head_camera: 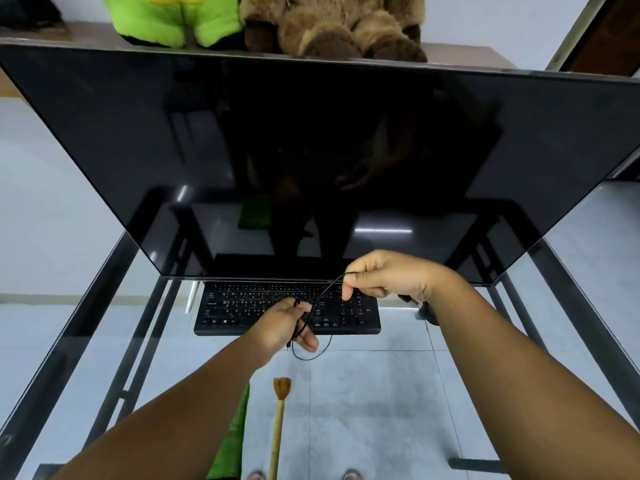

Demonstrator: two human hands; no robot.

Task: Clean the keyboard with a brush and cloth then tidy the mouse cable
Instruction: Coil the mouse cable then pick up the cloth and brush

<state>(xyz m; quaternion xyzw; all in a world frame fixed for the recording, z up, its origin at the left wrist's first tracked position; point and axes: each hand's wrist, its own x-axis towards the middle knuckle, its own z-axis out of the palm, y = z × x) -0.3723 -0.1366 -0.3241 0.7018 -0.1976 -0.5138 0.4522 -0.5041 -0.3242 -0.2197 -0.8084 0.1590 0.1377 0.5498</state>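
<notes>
Above the keyboard [287,308], both hands' fingers pinch the mouse cable [323,296], stretched diagonally from left hand [287,323] up to right hand [381,275].

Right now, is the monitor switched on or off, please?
It looks off: the monitor screen is black and shows only reflections.

The keyboard [287,308] is lying on the bench [381,393] at centre, the monitor [311,161] standing at twelve o'clock behind it, the brush [278,420] lying at six o'clock, the mouse [427,311] sitting at three o'clock.
</notes>
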